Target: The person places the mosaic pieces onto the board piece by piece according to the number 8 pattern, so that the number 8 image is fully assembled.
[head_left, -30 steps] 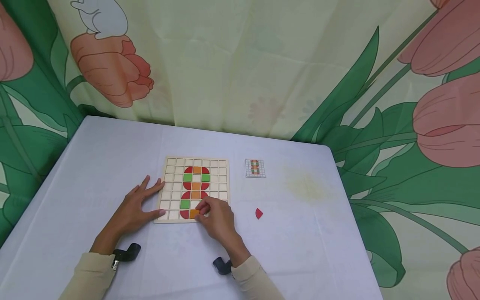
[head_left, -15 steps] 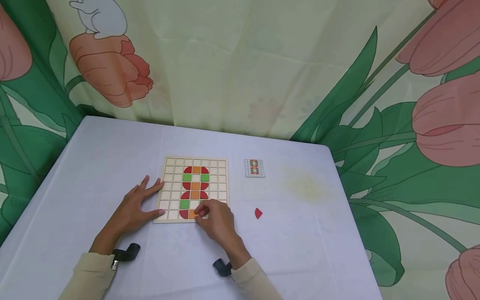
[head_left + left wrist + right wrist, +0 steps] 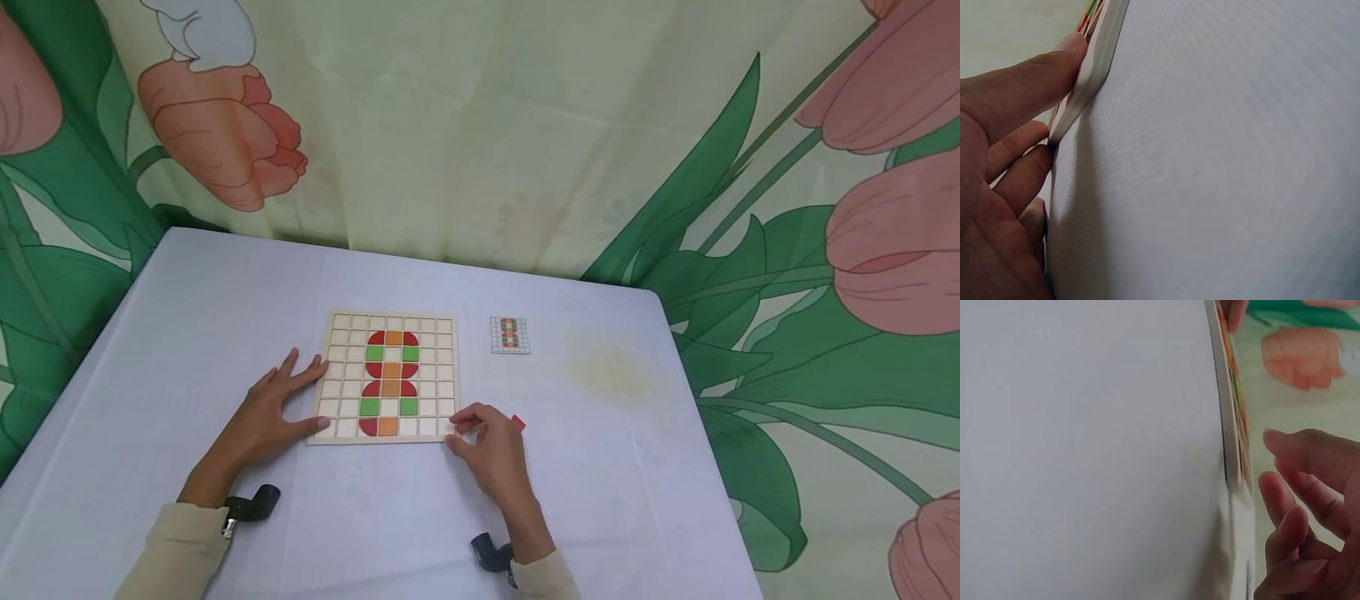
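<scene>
In the head view a wooden grid board [image 3: 435, 342] lies flat, set with red quarter-round pieces [image 3: 368, 427], orange squares [image 3: 387, 427] and green squares [image 3: 369, 407]. My left hand [image 3: 272, 417] rests at its left side, fingers spread, thumb on the near left corner and a fingertip at the edge. The left wrist view shows that thumb [image 3: 1041, 75] lying over the board's rim. Over the near right corner hovers my right hand [image 3: 491, 446], its thumb and fingers apart with nothing between them in the right wrist view. Beside its knuckles, a loose red piece [image 3: 518, 422] is partly hidden.
A small pattern card [image 3: 510, 335] with a similar coloured figure lies right of the board. White cloth [image 3: 600, 483] covers the table, and a flowered curtain [image 3: 465, 125] hangs behind it.
My right hand has left the orange square in the board's nearest row and moved right to the board's corner, covering part of the loose red piece. The left hand stays put.
</scene>
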The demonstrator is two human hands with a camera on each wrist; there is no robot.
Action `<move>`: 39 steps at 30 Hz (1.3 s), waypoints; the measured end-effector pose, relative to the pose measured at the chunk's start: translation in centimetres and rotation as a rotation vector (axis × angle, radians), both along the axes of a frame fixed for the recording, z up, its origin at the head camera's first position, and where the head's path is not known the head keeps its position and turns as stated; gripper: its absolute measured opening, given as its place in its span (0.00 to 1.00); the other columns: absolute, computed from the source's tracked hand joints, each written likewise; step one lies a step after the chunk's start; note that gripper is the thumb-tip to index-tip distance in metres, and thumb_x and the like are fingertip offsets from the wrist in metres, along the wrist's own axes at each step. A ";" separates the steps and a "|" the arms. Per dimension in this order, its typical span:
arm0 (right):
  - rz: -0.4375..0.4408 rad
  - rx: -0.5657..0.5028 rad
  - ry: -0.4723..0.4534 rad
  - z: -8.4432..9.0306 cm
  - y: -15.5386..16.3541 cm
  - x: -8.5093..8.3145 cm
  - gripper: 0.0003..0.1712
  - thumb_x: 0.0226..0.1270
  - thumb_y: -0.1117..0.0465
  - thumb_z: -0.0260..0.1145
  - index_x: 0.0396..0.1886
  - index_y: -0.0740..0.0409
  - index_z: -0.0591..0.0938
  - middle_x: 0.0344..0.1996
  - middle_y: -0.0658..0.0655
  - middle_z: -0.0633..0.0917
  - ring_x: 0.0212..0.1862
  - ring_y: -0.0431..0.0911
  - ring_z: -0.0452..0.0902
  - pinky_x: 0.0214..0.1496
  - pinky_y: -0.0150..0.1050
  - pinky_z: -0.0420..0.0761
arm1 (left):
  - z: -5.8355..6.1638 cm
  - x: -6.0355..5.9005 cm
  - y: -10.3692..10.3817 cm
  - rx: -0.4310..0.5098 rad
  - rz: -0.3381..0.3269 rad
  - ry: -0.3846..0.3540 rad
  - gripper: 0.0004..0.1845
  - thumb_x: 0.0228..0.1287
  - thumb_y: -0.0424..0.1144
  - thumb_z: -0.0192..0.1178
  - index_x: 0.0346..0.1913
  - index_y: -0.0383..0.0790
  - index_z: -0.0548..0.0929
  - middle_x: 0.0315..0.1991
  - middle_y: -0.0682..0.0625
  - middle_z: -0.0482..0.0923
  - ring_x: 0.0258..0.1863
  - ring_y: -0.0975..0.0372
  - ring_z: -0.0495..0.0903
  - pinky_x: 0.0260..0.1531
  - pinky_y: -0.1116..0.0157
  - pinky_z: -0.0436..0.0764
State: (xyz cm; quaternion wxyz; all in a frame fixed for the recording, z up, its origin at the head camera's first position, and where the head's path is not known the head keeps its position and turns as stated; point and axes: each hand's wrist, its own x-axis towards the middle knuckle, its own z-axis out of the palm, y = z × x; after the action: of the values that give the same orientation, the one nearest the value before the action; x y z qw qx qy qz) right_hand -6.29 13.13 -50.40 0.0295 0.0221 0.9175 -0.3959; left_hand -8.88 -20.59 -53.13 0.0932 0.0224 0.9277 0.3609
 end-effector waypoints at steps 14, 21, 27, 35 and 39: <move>-0.283 0.125 -0.015 0.0 5.7 0.5 0.18 0.57 0.61 0.85 0.45 0.44 0.89 0.36 0.47 0.88 0.34 0.44 0.75 0.35 0.34 0.74 | 0.0 0.0 -0.1 0.004 -0.007 -0.003 0.54 0.59 0.53 0.78 0.85 0.55 0.60 0.87 0.31 0.40 0.79 0.20 0.47 0.67 0.19 0.60; -0.257 0.267 -0.032 0.2 6.5 0.1 0.18 0.56 0.56 0.85 0.45 0.46 0.89 0.36 0.49 0.88 0.43 0.47 0.82 0.39 0.39 0.74 | 0.1 0.0 -0.3 0.002 -0.012 0.000 0.54 0.59 0.53 0.78 0.85 0.56 0.60 0.87 0.31 0.41 0.78 0.20 0.47 0.67 0.19 0.60; -0.248 0.317 -0.049 0.3 6.7 -0.5 0.19 0.55 0.55 0.86 0.42 0.48 0.86 0.35 0.51 0.88 0.39 0.47 0.82 0.35 0.39 0.75 | -0.3 0.0 -0.1 0.003 -0.009 0.005 0.54 0.59 0.52 0.79 0.84 0.55 0.60 0.87 0.31 0.41 0.79 0.20 0.47 0.67 0.19 0.61; -0.181 0.377 -0.076 0.5 6.4 -1.2 0.14 0.57 0.57 0.84 0.37 0.49 0.86 0.29 0.50 0.86 0.33 0.45 0.78 0.34 0.39 0.75 | -0.1 0.1 -0.1 0.020 -0.004 -0.003 0.53 0.59 0.51 0.79 0.85 0.56 0.60 0.87 0.32 0.40 0.80 0.21 0.45 0.68 0.19 0.58; -0.168 0.376 -0.094 0.7 6.1 -1.1 0.11 0.59 0.57 0.81 0.37 0.50 0.85 0.27 0.50 0.84 0.31 0.44 0.77 0.33 0.38 0.75 | 0.0 0.0 -0.1 0.025 -0.003 -0.007 0.54 0.59 0.51 0.79 0.85 0.56 0.60 0.87 0.32 0.39 0.80 0.22 0.44 0.69 0.20 0.57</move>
State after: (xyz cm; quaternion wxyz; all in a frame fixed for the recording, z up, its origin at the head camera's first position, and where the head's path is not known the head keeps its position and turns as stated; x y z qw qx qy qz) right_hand -7.41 19.18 -49.72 0.0345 0.1222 0.9678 -0.2175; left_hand -8.87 -20.73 -53.15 0.0966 0.0239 0.9227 0.3724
